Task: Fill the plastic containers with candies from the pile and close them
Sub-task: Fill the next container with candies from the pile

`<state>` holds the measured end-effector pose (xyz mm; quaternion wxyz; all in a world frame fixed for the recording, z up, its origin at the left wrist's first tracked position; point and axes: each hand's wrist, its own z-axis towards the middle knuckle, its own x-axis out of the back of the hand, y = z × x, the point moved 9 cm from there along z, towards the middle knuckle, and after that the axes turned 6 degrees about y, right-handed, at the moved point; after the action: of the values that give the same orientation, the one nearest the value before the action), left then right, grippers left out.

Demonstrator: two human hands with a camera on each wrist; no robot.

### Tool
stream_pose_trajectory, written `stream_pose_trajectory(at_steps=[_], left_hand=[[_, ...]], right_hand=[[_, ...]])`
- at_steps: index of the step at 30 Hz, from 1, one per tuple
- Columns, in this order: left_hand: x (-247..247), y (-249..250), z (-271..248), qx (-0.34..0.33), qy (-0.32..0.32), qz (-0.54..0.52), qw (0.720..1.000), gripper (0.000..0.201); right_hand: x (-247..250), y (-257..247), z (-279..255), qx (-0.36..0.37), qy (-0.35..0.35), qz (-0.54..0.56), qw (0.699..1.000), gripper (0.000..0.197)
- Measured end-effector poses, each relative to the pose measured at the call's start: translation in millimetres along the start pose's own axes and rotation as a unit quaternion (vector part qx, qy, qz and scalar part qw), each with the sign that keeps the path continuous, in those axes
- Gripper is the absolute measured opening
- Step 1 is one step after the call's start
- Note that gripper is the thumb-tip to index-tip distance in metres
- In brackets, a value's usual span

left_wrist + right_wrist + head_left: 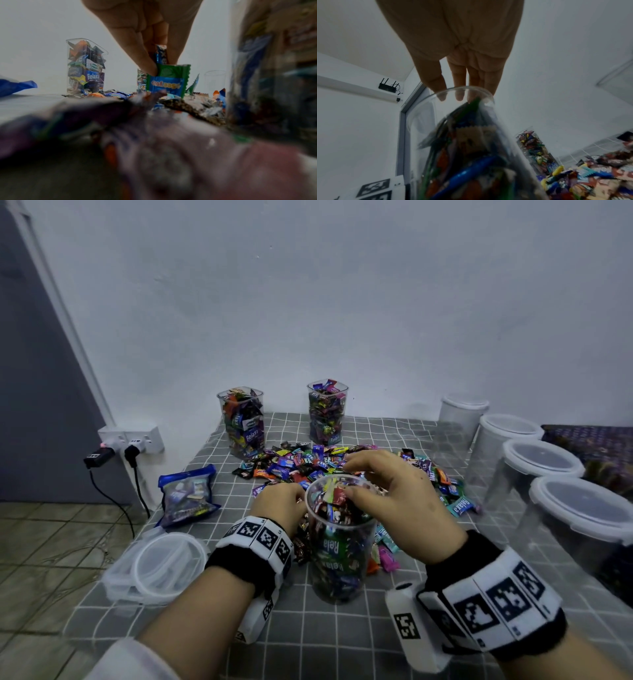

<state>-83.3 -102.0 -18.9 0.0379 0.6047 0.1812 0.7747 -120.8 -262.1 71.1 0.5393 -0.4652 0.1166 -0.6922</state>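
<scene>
A clear round container [339,546], filled with wrapped candies almost to its rim, stands on the checked cloth before me. My left hand [291,501] is low at its left side, in the candy pile [308,463]. In the left wrist view that hand [163,65] pinches a green-and-blue candy [169,79] and a blue one behind it. My right hand [359,477] arches over the container's mouth, thumb on the top candies. Its straight fingers [458,93] reach down past the far rim and hold nothing.
Two filled open containers [243,422] [327,412] stand at the back by the wall. Several lidded empty containers [543,460] line the right side. Loose lids [161,566] and a blue candy bag [186,494] lie left, near the table edge. Wall sockets [130,440] have cables.
</scene>
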Motion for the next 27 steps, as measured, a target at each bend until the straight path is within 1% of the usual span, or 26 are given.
stream_pose_trajectory(at_steps=[3,4,5,6,8,9,10,11,13,14,16,18,20,22,23,24,27], left_hand=[[1.7,-0.1,-1.0,0.001,0.003,-0.003,1.000,0.025],[2.4,-0.8,-1.2,0.003,0.005,-0.006,1.000,0.025],[2.6,-1.6,-1.3,0.006,0.007,-0.009,1.000,0.024],[2.2,-2.5,-1.0,0.009,0.007,-0.013,1.000,0.024],[2.4,-4.4,-1.0,0.017,0.011,-0.031,0.999,0.023],[2.8,-5.8,-1.2,0.024,0.015,-0.043,0.999,0.021],[4.1,-7.8,-0.8,0.032,0.024,-0.059,0.997,0.020],[5.7,-10.7,-0.5,0.041,0.033,-0.078,0.996,0.018],[11.5,-15.6,0.0,0.052,0.055,-0.104,0.992,0.014],[15.6,-17.0,0.4,0.052,0.067,-0.109,0.990,0.014],[27.0,-19.4,0.6,0.056,0.099,-0.146,0.983,0.012],[43.9,-17.3,-1.5,0.052,0.137,-0.202,0.968,0.008],[62.4,-7.7,-4.0,0.026,0.168,-0.255,0.952,0.008],[81.2,5.3,-5.6,-0.007,0.187,-0.326,0.927,0.011],[89.2,13.3,-6.9,-0.024,0.187,-0.349,0.918,0.012],[94.8,22.9,-7.5,-0.044,0.176,-0.360,0.915,0.014],[95.4,53.1,-10.3,-0.102,0.101,-0.350,0.926,0.022]], right_hand=[[4.9,15.6,-5.8,-0.038,0.018,0.020,0.999,0.018],[4.2,20.9,-8.3,-0.056,0.013,0.031,0.998,0.021],[2.1,27.0,-11.4,-0.079,0.001,0.047,0.996,0.029],[-1.2,33.6,-14.8,-0.106,-0.017,0.066,0.992,0.044],[-13.3,44.6,-22.5,-0.148,-0.077,0.109,0.980,0.084],[-20.0,48.0,-27.3,-0.160,-0.107,0.123,0.974,0.101],[-26.3,50.6,-31.5,-0.166,-0.128,0.136,0.968,0.109],[-31.2,53.9,-34.3,-0.169,-0.138,0.151,0.964,0.107],[-37.4,57.1,-36.2,-0.161,-0.136,0.185,0.960,0.089],[-39.1,58.3,-36.6,-0.152,-0.132,0.192,0.960,0.085],[-40.1,60.5,-37.5,-0.144,-0.128,0.191,0.963,0.088],[-39.5,62.2,-37.5,-0.138,-0.127,0.192,0.963,0.090],[-39.8,65.5,-37.8,-0.139,-0.127,0.188,0.964,0.091],[-40.2,67.2,-37.9,-0.139,-0.125,0.180,0.966,0.092],[-40.2,67.4,-38.0,-0.138,-0.124,0.177,0.967,0.092],[-40.1,67.7,-38.1,-0.138,-0.122,0.175,0.967,0.092],[-39.1,66.2,-38.6,-0.138,-0.118,0.179,0.967,0.092]])
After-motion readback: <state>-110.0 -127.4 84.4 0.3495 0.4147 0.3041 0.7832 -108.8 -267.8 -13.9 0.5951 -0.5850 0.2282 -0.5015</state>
